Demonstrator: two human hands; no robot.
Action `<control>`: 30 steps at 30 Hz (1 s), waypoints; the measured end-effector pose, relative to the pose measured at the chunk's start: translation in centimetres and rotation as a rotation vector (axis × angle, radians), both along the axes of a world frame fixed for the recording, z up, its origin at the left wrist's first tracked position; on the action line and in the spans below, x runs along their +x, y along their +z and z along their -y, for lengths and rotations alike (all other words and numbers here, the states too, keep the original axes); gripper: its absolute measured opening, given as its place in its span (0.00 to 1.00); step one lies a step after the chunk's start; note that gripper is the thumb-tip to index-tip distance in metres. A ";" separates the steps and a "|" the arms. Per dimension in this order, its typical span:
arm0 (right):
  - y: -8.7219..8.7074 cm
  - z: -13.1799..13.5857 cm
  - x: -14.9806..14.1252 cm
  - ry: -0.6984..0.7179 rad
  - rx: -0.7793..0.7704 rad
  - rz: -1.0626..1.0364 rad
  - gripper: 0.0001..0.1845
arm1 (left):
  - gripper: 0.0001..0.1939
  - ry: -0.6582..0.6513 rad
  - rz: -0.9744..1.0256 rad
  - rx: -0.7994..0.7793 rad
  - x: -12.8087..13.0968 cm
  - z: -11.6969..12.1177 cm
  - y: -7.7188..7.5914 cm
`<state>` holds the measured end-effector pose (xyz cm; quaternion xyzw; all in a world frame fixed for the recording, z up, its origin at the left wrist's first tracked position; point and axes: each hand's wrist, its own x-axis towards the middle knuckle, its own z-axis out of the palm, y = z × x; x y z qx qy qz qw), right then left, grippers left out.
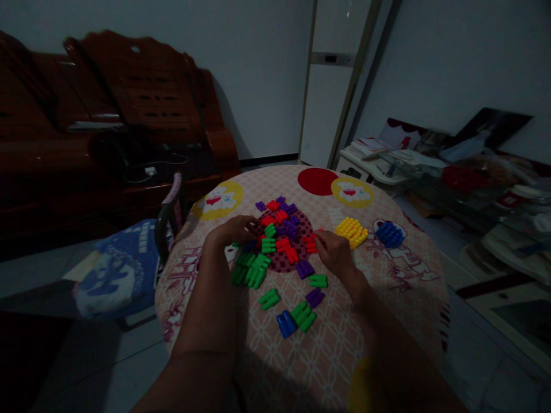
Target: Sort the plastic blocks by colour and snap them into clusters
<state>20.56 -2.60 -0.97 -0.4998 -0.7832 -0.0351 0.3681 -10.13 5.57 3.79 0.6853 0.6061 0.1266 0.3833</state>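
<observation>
Plastic building blocks shaped like joined rounded bars lie about the middle of the table. My left hand [239, 229] hovers at the left of the pile with its fingers bent and apart, above a dark blue block [249, 246] and beside a green block [268, 245]. My right hand [334, 250] is closed at the right of the pile, thumb and fingertips pinching a red block [310, 243]. Between the hands lie joined red blocks [287, 249] and purple blocks [290, 230]. A cluster of green blocks [252, 269] sits below my left hand.
Grouped yellow blocks [352, 232] and blue blocks [390, 234] stand at the right on the round table's patterned cloth [340, 355]. Closer to me lie a blue block [286, 324] and a green block [303, 316]. A chair [166, 223] touches the table's left side.
</observation>
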 end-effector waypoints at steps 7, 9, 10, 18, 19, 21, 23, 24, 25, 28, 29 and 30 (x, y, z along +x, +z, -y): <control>-0.1 -0.1 0.3 0.031 0.026 -0.012 0.13 | 0.12 0.053 -0.002 0.066 -0.8 0.3 -0.2; -0.1 -0.1 0.4 0.020 0.016 -0.015 0.13 | 0.13 0.007 0.001 0.033 -0.8 0.4 -0.1; -0.1 -0.1 0.4 0.013 0.014 -0.017 0.13 | 0.14 -0.012 -0.005 0.017 -0.8 0.4 0.0; -0.1 -0.2 -0.8 0.061 0.062 -0.107 0.13 | 0.18 0.069 0.421 0.251 3.1 0.2 1.6; -0.2 -0.2 -1.0 0.060 0.065 -0.132 0.16 | 0.20 0.061 0.510 0.254 4.5 0.3 1.6; -0.3 -0.2 -1.2 0.047 0.046 -0.178 0.19 | 0.22 0.029 0.660 0.230 7.5 0.7 1.3; -0.1 -0.1 -1.1 0.028 0.011 -0.213 0.19 | 0.23 -0.027 0.763 0.185 10.3 1.3 0.7; 0.0 -0.1 -1.0 0.014 -0.005 -0.224 0.18 | 0.23 -0.048 0.795 0.168 11.5 1.6 0.4; 0.2 0.0 -0.8 -0.004 -0.017 -0.232 0.16 | 0.23 -0.055 0.812 0.156 12.6 1.9 0.0; 1.0 0.0 -0.3 -0.059 -0.039 -0.283 0.12 | 0.24 -0.027 0.839 0.133 14.4 2.5 -0.8; 1.2 -0.1 -0.2 -0.070 -0.043 -0.318 0.11 | 0.24 -0.019 0.856 0.121 14.8 2.7 -1.0; 1.4 -0.2 -0.1 -0.076 -0.047 -0.364 0.10 | 0.24 -0.017 0.880 0.110 15.1 2.9 -1.1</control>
